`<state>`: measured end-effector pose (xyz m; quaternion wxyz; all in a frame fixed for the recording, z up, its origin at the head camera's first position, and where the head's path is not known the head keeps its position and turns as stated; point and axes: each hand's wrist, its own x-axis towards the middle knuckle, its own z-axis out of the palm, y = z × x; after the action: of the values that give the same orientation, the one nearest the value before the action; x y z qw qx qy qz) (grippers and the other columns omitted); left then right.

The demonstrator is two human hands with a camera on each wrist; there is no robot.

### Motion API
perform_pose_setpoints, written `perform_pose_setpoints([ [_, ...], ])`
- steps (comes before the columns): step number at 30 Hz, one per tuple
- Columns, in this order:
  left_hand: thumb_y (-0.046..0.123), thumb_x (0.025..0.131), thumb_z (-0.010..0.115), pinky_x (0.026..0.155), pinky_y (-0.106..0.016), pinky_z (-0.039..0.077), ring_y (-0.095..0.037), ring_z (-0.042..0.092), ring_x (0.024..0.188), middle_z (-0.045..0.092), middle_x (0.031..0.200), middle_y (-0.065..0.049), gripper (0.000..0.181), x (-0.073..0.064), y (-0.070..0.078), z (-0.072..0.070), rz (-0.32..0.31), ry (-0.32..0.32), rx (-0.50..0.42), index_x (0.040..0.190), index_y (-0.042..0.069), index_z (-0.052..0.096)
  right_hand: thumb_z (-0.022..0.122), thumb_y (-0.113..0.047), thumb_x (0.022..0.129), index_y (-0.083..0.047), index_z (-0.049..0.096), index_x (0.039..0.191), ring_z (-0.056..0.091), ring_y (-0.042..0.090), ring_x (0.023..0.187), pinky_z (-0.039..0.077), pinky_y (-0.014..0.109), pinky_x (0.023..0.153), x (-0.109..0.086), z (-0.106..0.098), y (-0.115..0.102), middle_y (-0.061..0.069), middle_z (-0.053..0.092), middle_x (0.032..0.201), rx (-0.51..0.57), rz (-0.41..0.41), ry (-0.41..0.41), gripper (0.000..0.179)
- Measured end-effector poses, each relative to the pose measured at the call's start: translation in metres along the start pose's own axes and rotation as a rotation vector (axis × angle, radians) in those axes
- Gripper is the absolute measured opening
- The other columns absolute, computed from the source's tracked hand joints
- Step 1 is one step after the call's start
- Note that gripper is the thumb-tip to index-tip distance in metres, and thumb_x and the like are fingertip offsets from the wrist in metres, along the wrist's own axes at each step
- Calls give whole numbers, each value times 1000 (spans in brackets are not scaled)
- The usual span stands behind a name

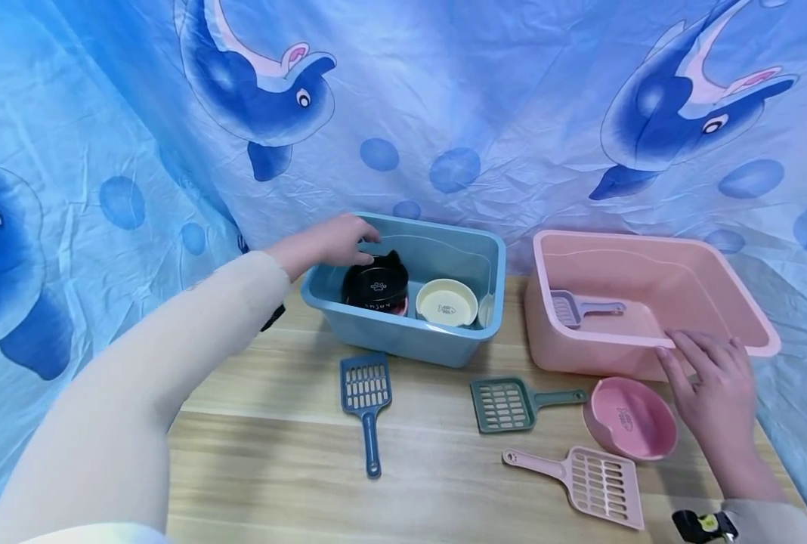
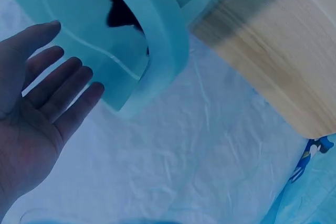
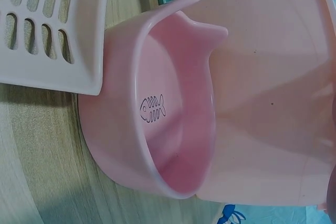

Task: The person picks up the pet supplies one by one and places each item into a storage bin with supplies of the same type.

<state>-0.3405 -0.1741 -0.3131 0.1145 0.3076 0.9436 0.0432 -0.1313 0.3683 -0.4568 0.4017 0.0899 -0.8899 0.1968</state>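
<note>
My left hand (image 1: pixel 342 240) reaches over the left end of a blue litter box (image 1: pixel 488 245), its fingers relaxed and nothing in them. Just below it sits a black cat-eared bowl (image 1: pixel 378 285) with a paw print, with something pink partly hidden under it. Beside that lies a cream bowl (image 1: pixel 446 304) with a fishbone print. My right hand (image 1: pixel 716 393) is at the front rim of a pink litter box (image 1: pixel 648 359), fingers reaching over the edge; whether they press it is unclear. A pink cat-eared bowl (image 3: pixel 173 87) stands tilted against that box's front.
A lilac litter scoop (image 1: pixel 594 307) lies inside the pink box. On the wooden table (image 1: pixel 274 453) are a blue scoop (image 1: pixel 366 400), a green scoop (image 1: pixel 508 406) and a pale pink scoop (image 1: pixel 601 483). A dolphin-print blue curtain (image 1: pixel 512 91) hangs behind.
</note>
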Motion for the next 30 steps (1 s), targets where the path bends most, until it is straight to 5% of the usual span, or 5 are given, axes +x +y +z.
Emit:
perform_pose_setpoints([
  [6,26,103,73,118,-57,47,-40,56,139,65,145,-18,46,-45,6,-13,1,119,14,143,5,67,49,-67,107,5,75,121,59,57,113,26,62,130,3,1,0,34,71,117,-10,2,-12,78],
  [11,33,104,72,111,-59,52,-39,63,131,68,140,-17,46,-83,5,-5,-5,282,38,142,8,68,48,-68,106,5,76,120,59,57,111,27,63,129,3,1,3,33,71,116,-12,-8,-7,80],
  [20,32,97,79,100,-57,59,-39,69,121,72,133,-18,46,-119,-5,61,143,686,88,135,6,73,51,-70,104,4,76,120,60,58,110,29,64,128,4,-1,4,32,72,114,-1,-54,-3,80],
  [25,37,98,76,97,-56,62,-40,71,117,73,130,-19,47,-122,-10,103,227,909,126,131,4,74,49,-76,101,5,75,118,61,58,108,31,65,127,9,-6,3,31,72,115,-6,-91,-33,88],
  [30,45,107,64,99,-60,60,-43,71,117,73,129,-21,49,-117,-10,136,250,1050,148,130,3,74,47,-80,100,5,75,119,61,59,107,32,61,128,14,-14,-1,30,72,118,-21,-115,-44,91],
])
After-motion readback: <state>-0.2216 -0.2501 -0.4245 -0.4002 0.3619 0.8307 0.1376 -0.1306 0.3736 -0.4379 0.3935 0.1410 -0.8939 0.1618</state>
